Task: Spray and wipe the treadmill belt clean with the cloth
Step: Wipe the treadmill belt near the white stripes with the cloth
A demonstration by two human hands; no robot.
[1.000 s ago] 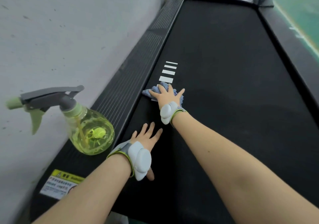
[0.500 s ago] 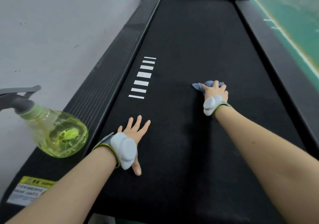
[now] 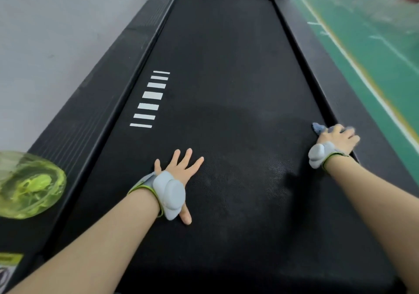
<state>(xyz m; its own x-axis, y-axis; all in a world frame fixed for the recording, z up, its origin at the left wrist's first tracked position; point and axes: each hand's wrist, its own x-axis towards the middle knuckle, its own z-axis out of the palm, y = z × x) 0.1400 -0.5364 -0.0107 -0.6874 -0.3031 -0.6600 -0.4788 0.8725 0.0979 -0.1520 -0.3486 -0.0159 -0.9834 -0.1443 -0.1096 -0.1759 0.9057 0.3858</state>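
Hands both down on the treadmill belt. Left hand: flat and palm down, fingers fanned wide and straight, thumb stuck out toward the near end, holding nothing. Right hand: slightly blurred, fingers laid fairly straight over the blue cloth and pressing it onto the belt, not curled round it.

Cloth bunched under that palm at the belt's far right edge, hard against the right side rail, with only a crumpled corner poking out past the fingers on the left. Grey sensor pod strapped to the left wrist with a green-edged band; matching pod on the right wrist.

Belt black and textured, running away to the top of the view. Faintly darker swathe across its middle, between the two hands and beyond. Ladder of white stripes printed near the left edge, well apart from the cloth.

Outward: ribbed left side rail, and standing on it, at the left edge of the view, a translucent yellow-green spray bottle, only its round body showing. Yellow warning label on the rail nearer the camera. Grey wall beyond the left rail, green floor with pale lines beyond the right.
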